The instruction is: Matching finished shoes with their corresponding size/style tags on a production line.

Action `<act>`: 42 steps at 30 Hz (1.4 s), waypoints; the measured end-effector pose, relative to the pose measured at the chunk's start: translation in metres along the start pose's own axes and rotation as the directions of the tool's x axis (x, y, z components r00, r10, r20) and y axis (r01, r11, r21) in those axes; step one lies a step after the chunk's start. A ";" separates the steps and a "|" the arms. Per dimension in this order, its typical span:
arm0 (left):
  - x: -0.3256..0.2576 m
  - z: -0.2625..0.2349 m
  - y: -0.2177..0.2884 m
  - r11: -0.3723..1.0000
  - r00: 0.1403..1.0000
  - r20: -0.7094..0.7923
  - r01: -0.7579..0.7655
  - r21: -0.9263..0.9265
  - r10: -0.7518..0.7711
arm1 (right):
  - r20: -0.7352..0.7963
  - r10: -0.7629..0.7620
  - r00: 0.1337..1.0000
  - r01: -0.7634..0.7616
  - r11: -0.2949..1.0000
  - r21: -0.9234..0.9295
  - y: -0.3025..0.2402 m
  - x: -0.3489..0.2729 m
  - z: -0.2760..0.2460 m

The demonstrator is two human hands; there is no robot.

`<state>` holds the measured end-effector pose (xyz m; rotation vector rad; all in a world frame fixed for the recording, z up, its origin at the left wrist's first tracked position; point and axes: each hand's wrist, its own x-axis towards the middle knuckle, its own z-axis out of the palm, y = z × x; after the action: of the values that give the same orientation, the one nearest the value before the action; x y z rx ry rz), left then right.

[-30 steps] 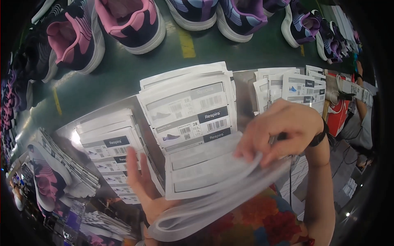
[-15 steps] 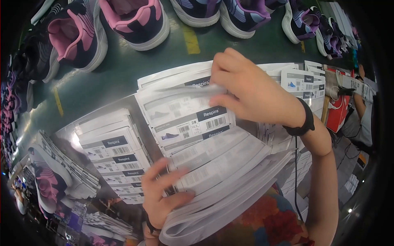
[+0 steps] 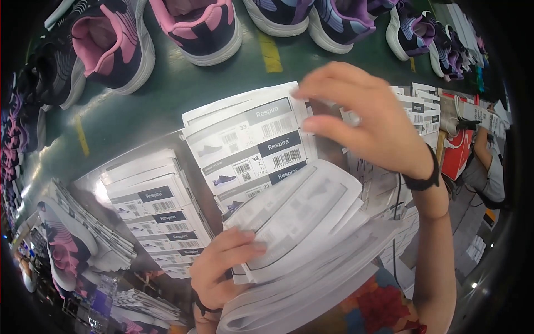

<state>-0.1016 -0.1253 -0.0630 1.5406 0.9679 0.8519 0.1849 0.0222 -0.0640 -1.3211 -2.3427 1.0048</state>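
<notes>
A stack of white label sheets (image 3: 222, 149), printed with small shoe pictures, barcodes and dark blocks, lies in front of me. Its lower part is covered by turned-back sheets (image 3: 300, 214), which curl over toward my body. My left hand (image 3: 222, 267) holds these turned sheets at their left side, fingers on top; its thumb is partly hidden. At the upper right edge of the stack is my right hand (image 3: 361, 114), thumb and fingers apart with nothing between them. It wears a black wristband (image 3: 425, 172).
Another stack of label sheets (image 3: 161, 209) lies to the left, with more labels (image 3: 425, 114) at the right. Pink-and-navy shoes (image 3: 197, 33) and purple-blue shoes (image 3: 339, 25) line the green surface (image 3: 161, 106) beyond. A co-worker's arm (image 3: 483, 147) shows at far right.
More sheets have been turned down toward me, so a different label page shows on the stack. My right hand has opened and moved right; my left fingers have drawn closer together on the sheets.
</notes>
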 end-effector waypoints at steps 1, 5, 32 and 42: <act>0.000 0.001 0.001 1.000 1.000 0.010 -0.008 -0.011 0.008 | -0.005 0.013 1.000 -0.013 1.000 -0.010 0.000 0.001 0.007; -0.011 0.011 0.018 0.946 0.954 -0.047 0.299 0.121 -0.296 | -0.057 -0.099 0.993 0.083 0.968 -0.238 0.004 0.005 0.021; -0.005 0.029 -0.012 0.983 0.983 -0.008 0.184 0.023 -0.184 | -0.197 0.178 0.964 -0.057 0.863 0.501 0.005 0.036 0.000; 0.065 -0.005 0.037 0.754 0.930 -0.366 0.212 0.621 0.040 | -0.829 -0.243 0.504 0.121 0.970 -0.211 -0.026 -0.034 -0.146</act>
<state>-0.0744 -0.0675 -0.0244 1.9368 1.7382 0.7780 0.2644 0.0490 0.0626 -1.1670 -1.6877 0.0318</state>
